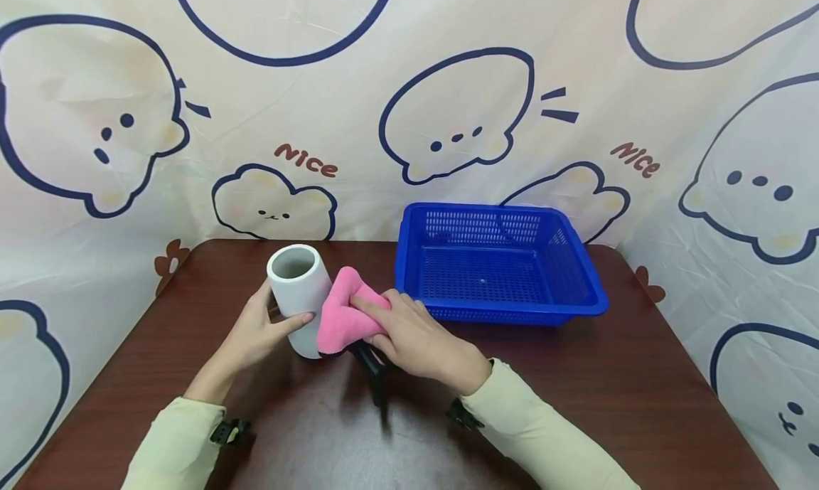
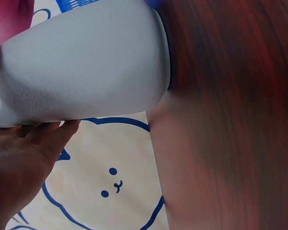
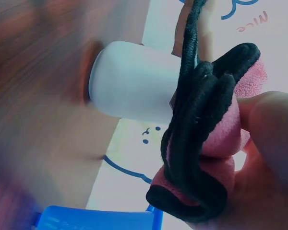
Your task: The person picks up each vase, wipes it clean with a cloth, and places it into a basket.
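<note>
A white vase (image 1: pixel 306 291), open at the top, stands on the brown table, tilted a little in the head view. My left hand (image 1: pixel 259 330) grips its side, the thumb across the front and the fingers behind. In the left wrist view the vase (image 2: pixel 91 62) shows its rounded base at the tabletop, fingers (image 2: pixel 43 136) along its wall. My right hand (image 1: pixel 419 337) pinches a bunched pink cloth (image 1: pixel 345 312) at the vase's right side. Black folds of the cloth (image 3: pixel 197 129) fill the middle of the right wrist view, overlapping the vase there.
A blue plastic basket (image 1: pixel 409 301) with perforated walls sits at the back right of the dark brown table (image 1: pixel 307 433). Behind and at both sides hangs a pale curtain (image 1: pixel 358 120) printed with cartoon outlines.
</note>
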A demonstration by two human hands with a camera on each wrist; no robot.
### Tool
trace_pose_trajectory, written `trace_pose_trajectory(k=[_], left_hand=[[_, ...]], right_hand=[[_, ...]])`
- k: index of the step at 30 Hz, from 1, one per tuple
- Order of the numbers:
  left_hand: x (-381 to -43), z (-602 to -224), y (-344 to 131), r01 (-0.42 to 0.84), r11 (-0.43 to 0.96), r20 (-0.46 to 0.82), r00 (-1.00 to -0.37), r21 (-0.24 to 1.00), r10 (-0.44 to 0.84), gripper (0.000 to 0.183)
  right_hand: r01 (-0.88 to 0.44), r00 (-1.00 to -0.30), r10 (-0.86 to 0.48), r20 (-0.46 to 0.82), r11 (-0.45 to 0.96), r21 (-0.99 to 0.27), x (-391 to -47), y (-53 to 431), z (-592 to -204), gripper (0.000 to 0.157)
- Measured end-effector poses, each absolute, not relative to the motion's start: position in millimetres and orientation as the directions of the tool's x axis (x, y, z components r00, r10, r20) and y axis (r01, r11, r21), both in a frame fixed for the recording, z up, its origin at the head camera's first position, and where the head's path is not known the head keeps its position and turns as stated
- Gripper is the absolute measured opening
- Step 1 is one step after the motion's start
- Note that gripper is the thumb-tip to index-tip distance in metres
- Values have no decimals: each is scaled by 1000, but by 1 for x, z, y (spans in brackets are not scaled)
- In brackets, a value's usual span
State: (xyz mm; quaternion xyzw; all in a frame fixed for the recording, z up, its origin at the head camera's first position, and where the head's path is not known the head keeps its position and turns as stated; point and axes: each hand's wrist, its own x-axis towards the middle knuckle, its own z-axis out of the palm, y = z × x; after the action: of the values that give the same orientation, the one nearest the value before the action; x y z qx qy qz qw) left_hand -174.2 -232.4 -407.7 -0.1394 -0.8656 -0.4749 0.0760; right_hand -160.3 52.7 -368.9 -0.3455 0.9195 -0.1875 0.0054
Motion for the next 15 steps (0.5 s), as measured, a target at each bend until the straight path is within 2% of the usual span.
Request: trace_pose_trajectory(k=[15], left_hand=[[-175, -408, -233, 319, 522, 268, -948, 791, 173, 78]], right_hand=[[-623, -770, -627, 122, 696, -356, -162, 45, -352, 57]])
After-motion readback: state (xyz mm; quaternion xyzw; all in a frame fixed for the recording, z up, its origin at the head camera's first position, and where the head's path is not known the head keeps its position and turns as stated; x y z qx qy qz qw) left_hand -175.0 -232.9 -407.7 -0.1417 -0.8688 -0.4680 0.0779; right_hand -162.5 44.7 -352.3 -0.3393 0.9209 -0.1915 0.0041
